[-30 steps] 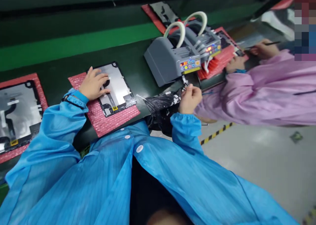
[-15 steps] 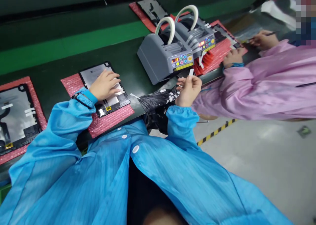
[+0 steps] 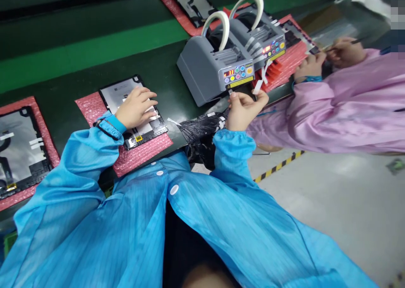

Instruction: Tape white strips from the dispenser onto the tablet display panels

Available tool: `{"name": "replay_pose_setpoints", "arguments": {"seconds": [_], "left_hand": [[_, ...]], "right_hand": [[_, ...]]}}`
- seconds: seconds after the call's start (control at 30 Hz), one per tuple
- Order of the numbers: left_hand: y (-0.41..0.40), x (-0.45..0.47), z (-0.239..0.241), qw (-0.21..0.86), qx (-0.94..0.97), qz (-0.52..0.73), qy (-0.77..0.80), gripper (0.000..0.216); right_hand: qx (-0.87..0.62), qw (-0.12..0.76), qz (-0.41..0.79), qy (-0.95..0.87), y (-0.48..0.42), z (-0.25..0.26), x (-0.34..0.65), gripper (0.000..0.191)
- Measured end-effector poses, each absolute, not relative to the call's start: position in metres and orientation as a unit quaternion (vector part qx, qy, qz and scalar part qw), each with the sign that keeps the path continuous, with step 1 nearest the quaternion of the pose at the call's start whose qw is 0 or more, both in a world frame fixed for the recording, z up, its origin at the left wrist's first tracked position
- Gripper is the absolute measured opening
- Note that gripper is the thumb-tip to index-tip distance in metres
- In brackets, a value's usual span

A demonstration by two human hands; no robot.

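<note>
My left hand (image 3: 136,107) lies open, fingers stretched, over a tablet screen panel (image 3: 147,134) with a silvery back. That panel rests on pink bubble wrap (image 3: 139,157) near the bench edge. At the front of the nearer grey tape dispenser (image 3: 202,71), my right hand (image 3: 243,111) has its fingertips just under the lit control panel. A short white tape strip (image 3: 257,87) sticks up from one fingertip of this hand. Another fingertip is at the dispenser's outlet, where a small pale piece shows; whether it is gripped is hard to make out.
A second tape dispenser (image 3: 253,35) stands behind the first. Black cables (image 3: 202,130) with white tags hang over the bench edge. Another panel (image 3: 19,149) lies at left, one more (image 3: 193,5) at the back. A co-worker's hands (image 3: 311,66) work at right beside red bubble bags (image 3: 284,71).
My right hand has moved up to the dispenser's outlet and its fingers have spread, with the white strip now on a farther-right fingertip. My left hand stays on the panel.
</note>
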State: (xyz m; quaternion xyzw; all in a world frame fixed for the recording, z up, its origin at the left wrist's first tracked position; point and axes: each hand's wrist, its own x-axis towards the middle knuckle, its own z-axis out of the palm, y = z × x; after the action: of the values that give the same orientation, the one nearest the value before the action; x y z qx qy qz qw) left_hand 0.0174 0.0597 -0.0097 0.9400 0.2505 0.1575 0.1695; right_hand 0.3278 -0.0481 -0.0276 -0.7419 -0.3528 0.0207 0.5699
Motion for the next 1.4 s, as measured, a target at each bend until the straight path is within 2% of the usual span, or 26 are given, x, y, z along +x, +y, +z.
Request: {"name": "replay_pose_setpoints", "arguments": {"seconds": [0.07,0.17,0.33,0.43,0.77,0.93,1.1,1.27,1.4], "left_hand": [[0.054,0.024,-0.001,0.186,0.937,0.172,0.242,0.046],[0.044,0.039,0.014,0.221,0.922,0.203,0.243,0.047],[0.034,0.055,0.028,0.277,0.895,0.212,0.277,0.033],[0.035,0.046,0.022,0.293,0.876,0.206,0.323,0.024],[0.039,0.022,-0.001,0.334,0.805,0.225,0.435,0.019],[0.043,0.029,-0.01,0.304,0.799,0.219,0.47,0.02],[0.045,0.045,-0.011,0.227,0.788,0.11,0.562,0.018],[0.041,0.053,-0.005,0.219,0.781,0.059,0.581,0.023],[0.039,0.053,-0.002,0.211,0.781,0.029,0.587,0.024]], "right_hand": [[-0.712,0.582,0.04,-0.391,-0.058,-0.017,0.315,0.043],[-0.672,0.568,0.143,-0.453,-0.069,0.0,0.287,0.051],[-0.609,0.502,0.348,-0.506,-0.055,0.015,0.236,0.053],[-0.586,0.479,0.412,-0.508,-0.04,0.015,0.22,0.051],[-0.586,0.464,0.428,-0.508,-0.006,-0.008,0.205,0.056],[-0.601,0.431,0.43,-0.517,0.009,-0.012,0.203,0.054],[-0.628,0.37,0.427,-0.536,0.028,-0.028,0.205,0.048],[-0.606,0.374,0.403,-0.574,0.04,-0.055,0.211,0.051],[-0.604,0.364,0.397,-0.587,0.04,-0.052,0.211,0.051]]}}
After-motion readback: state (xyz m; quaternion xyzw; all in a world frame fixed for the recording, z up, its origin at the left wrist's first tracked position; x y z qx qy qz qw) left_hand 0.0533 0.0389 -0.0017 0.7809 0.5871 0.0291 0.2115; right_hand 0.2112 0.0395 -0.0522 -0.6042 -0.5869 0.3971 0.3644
